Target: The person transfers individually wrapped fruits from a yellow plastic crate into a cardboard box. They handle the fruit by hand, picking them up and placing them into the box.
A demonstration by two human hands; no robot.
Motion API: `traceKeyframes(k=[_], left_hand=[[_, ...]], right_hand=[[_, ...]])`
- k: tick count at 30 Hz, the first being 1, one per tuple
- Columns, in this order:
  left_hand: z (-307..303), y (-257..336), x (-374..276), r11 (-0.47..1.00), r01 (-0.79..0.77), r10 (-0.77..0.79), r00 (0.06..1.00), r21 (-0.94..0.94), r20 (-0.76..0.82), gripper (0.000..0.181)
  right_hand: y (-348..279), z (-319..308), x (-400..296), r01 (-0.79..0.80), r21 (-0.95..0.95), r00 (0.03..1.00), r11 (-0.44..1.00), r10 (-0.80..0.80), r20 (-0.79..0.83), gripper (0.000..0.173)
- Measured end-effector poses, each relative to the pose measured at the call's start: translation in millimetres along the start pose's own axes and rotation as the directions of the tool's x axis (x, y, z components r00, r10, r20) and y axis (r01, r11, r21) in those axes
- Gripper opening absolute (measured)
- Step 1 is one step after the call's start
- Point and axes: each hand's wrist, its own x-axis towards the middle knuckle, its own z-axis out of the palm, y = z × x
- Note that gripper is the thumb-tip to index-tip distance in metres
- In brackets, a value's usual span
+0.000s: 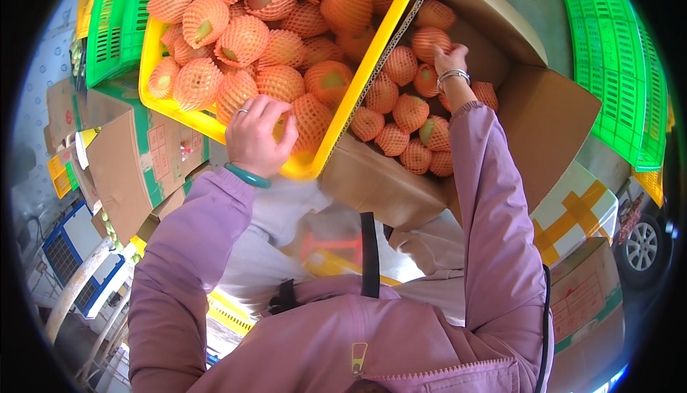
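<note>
My left hand (260,134), a ring on one finger, is bent over the near end of a yellow plastic crate (182,123). Its thumb and fingertips are apart, beside a fruit in an orange foam net (311,123); nothing shows gripped between them. The crate is heaped with similar netted fruits (242,40), some with green skin showing. To the right, my right hand (452,61) reaches into an open cardboard box (523,108). Its fingers are closed on the side of a netted fruit (429,43). Several more netted fruits (410,112) lie in the box, some hidden under my forearm.
Green plastic crates stand at the far left (122,22) and far right (609,71). Taped cardboard cartons (126,151) are stacked at left. A white box with yellow tape (577,210) and another carton (585,296) sit at right, near a vehicle wheel (641,245).
</note>
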Motion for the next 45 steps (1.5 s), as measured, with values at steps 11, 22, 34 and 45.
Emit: traceKeyframes(k=[11, 22, 34, 45], left_hand=[[3.3, -2.7, -4.5, 0.999, 0.037, -0.037, 0.999, 0.015, -0.013, 0.015], [9.1, -10.6, -15.4, 0.999, 0.028, -0.021, 0.985, 0.034, -0.168, 0.014], [6.2, -3.7, -11.6, 1.0, 0.004, -0.005, 0.981, -0.009, -0.196, 0.012], [4.9, -7.1, -14.3, 0.999, 0.025, -0.033, 0.972, -0.037, -0.232, 0.013]], right_hand=[[-25.4, 26.5, -6.8, 0.152, -0.272, 0.986, 0.95, -0.125, 0.114, 0.084], [-143.6, -83.9, -136.7, 0.737, 0.462, 0.615, 0.493, -0.772, -0.157, 0.025], [-182.5, 59.7, -200.1, 0.82, -0.545, 0.572, 0.172, -0.23, 0.788, 0.058], [-211.7, 39.4, -203.7, 0.851, -0.522, 0.522, 0.051, -0.193, 0.831, 0.07]])
